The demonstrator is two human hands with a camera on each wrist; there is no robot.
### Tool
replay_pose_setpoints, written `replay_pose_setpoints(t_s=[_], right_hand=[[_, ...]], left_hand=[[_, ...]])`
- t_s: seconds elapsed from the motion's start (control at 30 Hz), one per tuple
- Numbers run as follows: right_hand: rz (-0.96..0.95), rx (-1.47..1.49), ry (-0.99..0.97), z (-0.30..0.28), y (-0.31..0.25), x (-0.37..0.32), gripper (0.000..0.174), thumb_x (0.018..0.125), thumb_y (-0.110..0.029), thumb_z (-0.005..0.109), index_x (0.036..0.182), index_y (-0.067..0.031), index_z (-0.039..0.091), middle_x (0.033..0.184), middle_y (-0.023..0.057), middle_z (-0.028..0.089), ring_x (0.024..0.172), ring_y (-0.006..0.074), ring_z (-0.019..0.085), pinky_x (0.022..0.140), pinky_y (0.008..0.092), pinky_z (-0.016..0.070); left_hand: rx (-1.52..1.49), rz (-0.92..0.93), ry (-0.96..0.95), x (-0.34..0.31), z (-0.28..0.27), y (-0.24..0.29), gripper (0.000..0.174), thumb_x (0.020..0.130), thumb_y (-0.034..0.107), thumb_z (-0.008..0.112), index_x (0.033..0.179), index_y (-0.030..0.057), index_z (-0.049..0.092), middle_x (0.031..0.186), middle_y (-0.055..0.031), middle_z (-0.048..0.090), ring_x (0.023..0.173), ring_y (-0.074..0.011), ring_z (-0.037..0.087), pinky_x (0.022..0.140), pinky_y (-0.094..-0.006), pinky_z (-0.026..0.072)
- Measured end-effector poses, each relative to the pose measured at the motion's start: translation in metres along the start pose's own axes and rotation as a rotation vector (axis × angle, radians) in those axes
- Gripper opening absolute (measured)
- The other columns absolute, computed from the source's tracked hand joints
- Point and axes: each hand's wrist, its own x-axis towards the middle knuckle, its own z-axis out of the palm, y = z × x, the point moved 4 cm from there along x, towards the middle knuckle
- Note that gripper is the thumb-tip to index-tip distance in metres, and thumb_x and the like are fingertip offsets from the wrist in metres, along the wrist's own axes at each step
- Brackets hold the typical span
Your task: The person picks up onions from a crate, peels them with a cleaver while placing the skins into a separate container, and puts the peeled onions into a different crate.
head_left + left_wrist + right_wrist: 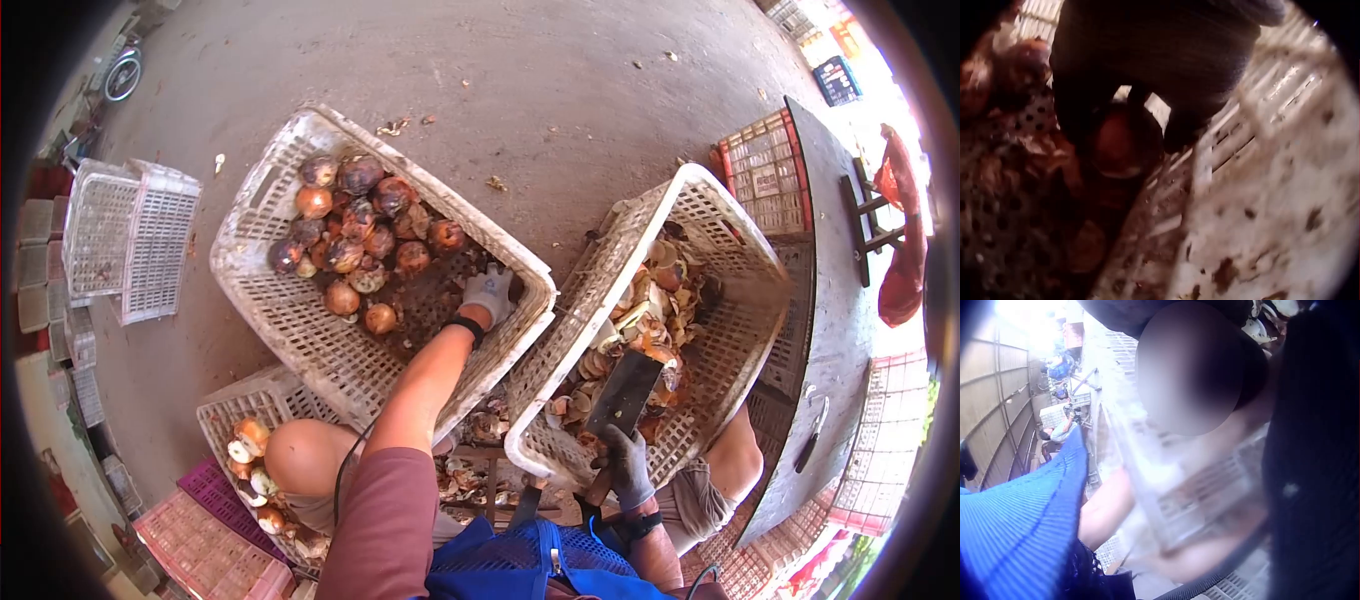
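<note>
My gloved left hand reaches into the near right corner of a dirty white plastic crate. Its fingers curl round an onion, seen from below in the left wrist view against the slatted crate wall. Farther along that crate lies a heap of brown and dark-skinned onions. In a grey glove, my right hand grips a broad-bladed cleaver by its handle. The blade overlaps a second crate holding onion peels and trimmings.
A lower crate at the left holds peeled onions. Stacked empty-looking crates stand farther left. To the right, a dark board carries a knife. Peel scraps dot the concrete floor.
</note>
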Motion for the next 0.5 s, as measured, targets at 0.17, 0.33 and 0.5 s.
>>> replay_pose_setpoints(t_s=[0.17,0.33,0.5], right_hand=[[0.013,-0.017,0.025,0.0,0.001,0.0,0.022,0.087,-0.015,0.06,0.105,-0.0034,0.056,0.079,0.0022,0.054,0.055,0.0123,0.051,0.045,0.0281,0.0489],[-0.003,-0.001,-0.021,-0.003,0.001,-0.002,0.026,0.088,-0.018,0.06,0.11,-0.0037,0.057,0.081,0.0018,0.058,0.055,0.0109,0.05,0.045,0.0269,0.0484],[-0.039,0.041,-0.052,0.005,-0.01,-0.016,0.018,0.087,-0.014,0.061,0.1,-0.0033,0.057,0.071,0.0014,0.052,0.051,0.013,0.049,0.043,0.0288,0.0479]], left_hand=[[-0.245,-0.131,0.074,0.004,0.016,-0.015,0.07,0.069,0.033,0.081,0.129,0.0128,0.05,0.13,-0.0202,0.052,0.114,-0.0368,0.058,0.095,-0.0447,0.0471],[-0.86,-0.252,0.09,0.022,0.086,-0.078,0.067,0.067,0.027,0.082,0.125,0.0064,0.055,0.118,-0.0164,0.062,0.105,-0.0293,0.062,0.091,-0.0385,0.0498],[-1.615,0.006,0.001,-0.024,0.021,-0.083,0.044,0.079,0.023,0.072,0.115,0.0002,0.061,0.105,-0.0089,0.067,0.086,-0.0196,0.067,0.079,-0.0322,0.054]])
